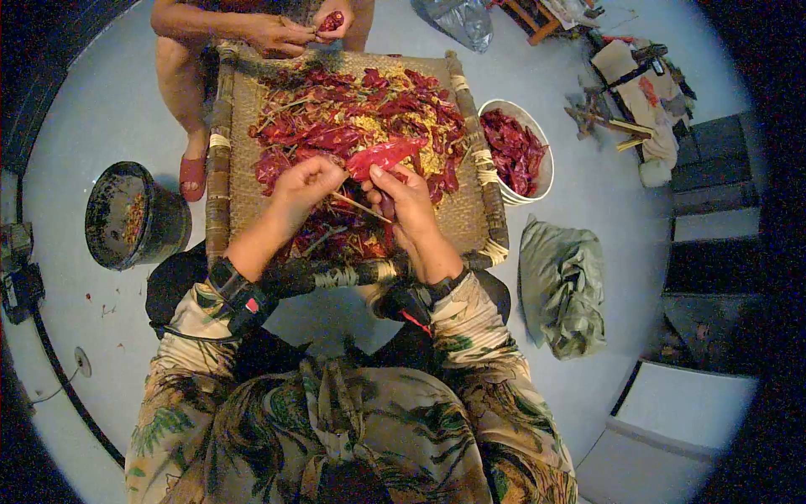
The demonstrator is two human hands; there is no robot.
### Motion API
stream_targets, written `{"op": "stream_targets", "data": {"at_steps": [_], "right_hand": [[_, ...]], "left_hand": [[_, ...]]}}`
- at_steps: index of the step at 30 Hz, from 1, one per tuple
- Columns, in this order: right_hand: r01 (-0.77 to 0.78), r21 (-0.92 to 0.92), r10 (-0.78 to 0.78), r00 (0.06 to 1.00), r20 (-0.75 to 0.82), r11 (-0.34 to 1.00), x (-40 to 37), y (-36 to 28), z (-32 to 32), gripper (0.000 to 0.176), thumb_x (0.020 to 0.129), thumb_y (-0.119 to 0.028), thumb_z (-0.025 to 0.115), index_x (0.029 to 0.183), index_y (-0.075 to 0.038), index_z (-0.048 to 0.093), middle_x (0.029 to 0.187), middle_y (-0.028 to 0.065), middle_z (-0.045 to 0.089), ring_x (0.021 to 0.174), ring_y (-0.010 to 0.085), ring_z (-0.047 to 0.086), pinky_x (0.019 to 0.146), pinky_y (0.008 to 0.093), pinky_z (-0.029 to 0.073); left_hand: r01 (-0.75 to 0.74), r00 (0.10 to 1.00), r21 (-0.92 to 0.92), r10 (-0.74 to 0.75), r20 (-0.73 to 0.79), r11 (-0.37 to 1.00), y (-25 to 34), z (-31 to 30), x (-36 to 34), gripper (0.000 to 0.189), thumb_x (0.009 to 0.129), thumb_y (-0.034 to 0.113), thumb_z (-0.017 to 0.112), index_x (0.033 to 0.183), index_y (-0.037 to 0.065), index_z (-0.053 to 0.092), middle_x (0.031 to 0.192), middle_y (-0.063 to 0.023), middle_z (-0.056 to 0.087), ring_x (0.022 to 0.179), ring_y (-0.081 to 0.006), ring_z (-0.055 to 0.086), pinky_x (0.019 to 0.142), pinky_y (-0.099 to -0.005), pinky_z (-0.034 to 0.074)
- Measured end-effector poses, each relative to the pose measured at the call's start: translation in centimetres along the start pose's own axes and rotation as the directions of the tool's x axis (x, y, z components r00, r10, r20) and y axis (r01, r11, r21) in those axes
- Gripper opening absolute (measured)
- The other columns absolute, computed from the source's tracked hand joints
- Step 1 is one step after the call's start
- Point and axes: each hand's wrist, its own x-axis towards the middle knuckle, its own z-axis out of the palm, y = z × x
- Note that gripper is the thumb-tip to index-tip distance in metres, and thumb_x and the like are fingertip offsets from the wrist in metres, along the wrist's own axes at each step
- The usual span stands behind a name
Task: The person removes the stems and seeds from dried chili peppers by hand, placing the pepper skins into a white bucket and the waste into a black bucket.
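Note:
A shiny dried red chili pepper (388, 154) is held up over a woven tray (239, 202). My right hand (405, 200) grips it between thumb and fingers. My left hand (309, 183) is closed in a pinch, its fingertips right at the pepper's left end. Just below, a thin stick (363, 207) runs slantwise from under the left fingers to the right fingers. Beneath and beyond both hands, a layer of dried red chilies (323, 134) and loose yellow seeds (430, 126) covers much of the tray.
Across the tray, another person's hands (285, 32) hold a chili. A white bucket (544, 172) of red chilies stands to the right, above a grey-green plastic sack (561, 286). At left is a black bucket (164, 231) with some yellow bits. Dark poles (217, 181) frame the tray.

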Motion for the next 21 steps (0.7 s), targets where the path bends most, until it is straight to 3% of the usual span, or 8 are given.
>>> {"op": "stream_targets", "data": {"at_steps": [5,6,9,12,13,15,18,21], "right_hand": [[-0.056,0.037,0.057,0.998,-0.013,0.998,0.0,0.6,0.1,0.014,0.084,-0.018,0.061,0.091,-0.006,0.061,0.073,0.0024,0.061,0.056,0.0074,0.051,0.049,0.0184,0.039],[-0.070,0.053,0.071,0.997,-0.010,0.996,0.0,0.5,0.3,0.014,0.084,-0.017,0.061,0.092,-0.005,0.060,0.073,0.0029,0.061,0.056,0.0075,0.051,0.048,0.0182,0.039],[-0.061,-0.124,0.059,0.998,-0.019,0.990,0.2,0.7,0.2,0.015,0.083,-0.018,0.063,0.091,-0.005,0.061,0.074,0.0021,0.061,0.057,0.0071,0.050,0.049,0.0197,0.040],[0.206,-0.445,-0.313,0.932,-0.181,0.871,1.3,1.7,-1.0,0.016,0.081,-0.018,0.066,0.089,-0.005,0.061,0.076,0.0013,0.061,0.059,0.0061,0.050,0.049,0.0207,0.039],[0.232,-0.606,-0.430,0.880,-0.203,0.761,1.4,1.3,-1.7,0.020,0.080,-0.019,0.068,0.090,-0.003,0.061,0.079,0.0013,0.061,0.063,0.0061,0.052,0.055,0.0225,0.044],[0.281,-0.714,-0.574,0.794,-0.203,0.641,0.2,-0.4,-1.3,0.024,0.080,-0.016,0.067,0.097,-0.002,0.062,0.092,0.0068,0.063,0.080,0.0134,0.059,0.073,0.0264,0.048],[0.597,-0.757,-0.735,0.634,0.240,0.267,-0.2,-1.1,0.0,0.029,0.080,-0.017,0.064,0.104,-0.002,0.058,0.095,0.0124,0.062,0.088,0.0264,0.060,0.080,0.0341,0.046],[0.624,-0.712,-0.611,0.712,0.346,0.323,-0.4,0.1,0.8,0.037,0.082,-0.019,0.061,0.115,-0.003,0.053,0.106,0.0156,0.059,0.102,0.0318,0.056,0.086,0.0364,0.044]], "left_hand": [[-0.105,0.992,0.036,0.107,-0.068,0.994,0.3,1.1,-0.7,0.013,0.085,0.017,0.062,0.085,0.005,0.057,0.076,0.0029,0.056,0.070,-0.0049,0.050,0.063,-0.0210,0.040],[-0.113,0.989,0.119,0.124,-0.087,0.986,0.2,0.9,-0.7,0.013,0.084,0.016,0.062,0.086,0.004,0.056,0.075,0.0014,0.057,0.069,-0.0067,0.051,0.063,-0.0222,0.041],[-0.172,0.962,0.376,0.237,-0.133,0.911,0.0,0.3,-0.8,0.014,0.082,0.014,0.063,0.086,0.003,0.055,0.075,-0.0041,0.058,0.068,-0.0138,0.055,0.061,-0.0267,0.043],[-0.271,0.888,0.604,0.437,-0.143,0.749,0.0,-0.2,-0.8,0.015,0.081,0.013,0.062,0.086,0.002,0.054,0.077,-0.0112,0.057,0.068,-0.0247,0.057,0.060,-0.0332,0.045],[-0.289,0.863,0.654,0.486,-0.137,0.699,0.1,-0.4,-0.8,0.014,0.080,0.013,0.061,0.086,0.002,0.053,0.078,-0.0132,0.057,0.069,-0.0285,0.057,0.060,-0.0356,0.046],[-0.296,0.841,0.734,0.531,-0.103,0.611,0.2,-0.5,-0.9,0.013,0.081,0.012,0.059,0.086,0.002,0.053,0.080,-0.0154,0.056,0.071,-0.0336,0.057,0.060,-0.0393,0.046],[-0.283,0.858,0.804,0.513,-0.031,0.522,0.2,0.1,-1.2,0.011,0.082,0.012,0.056,0.086,0.003,0.052,0.080,-0.0161,0.055,0.073,-0.0366,0.057,0.060,-0.0428,0.046],[-0.293,0.872,0.818,0.489,0.017,0.494,0.6,0.9,-1.8,0.011,0.084,0.013,0.054,0.088,0.003,0.052,0.079,-0.0161,0.054,0.073,-0.0372,0.056,0.060,-0.0440,0.046]]}}
